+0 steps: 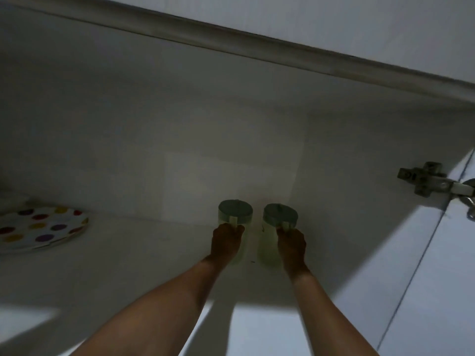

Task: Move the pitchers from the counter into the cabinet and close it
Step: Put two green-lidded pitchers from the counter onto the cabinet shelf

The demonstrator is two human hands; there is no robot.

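Note:
Two pale translucent pitchers with grey-green lids stand side by side on the white shelf [154, 253] inside the open cabinet. My left hand [226, 240] is closed around the handle of the left pitcher [235, 211]. My right hand [291, 244] is closed around the handle of the right pitcher [280, 217]. Both arms reach up and forward into the cabinet. The pitchers' lower bodies are partly hidden behind my hands.
A stack of white plates with coloured dots [41, 228] lies at the shelf's left end. A metal door hinge [426, 182] sits on the cabinet's right wall, with the open white door [437, 278] beyond it. The cabinet's top edge [257, 47] runs overhead.

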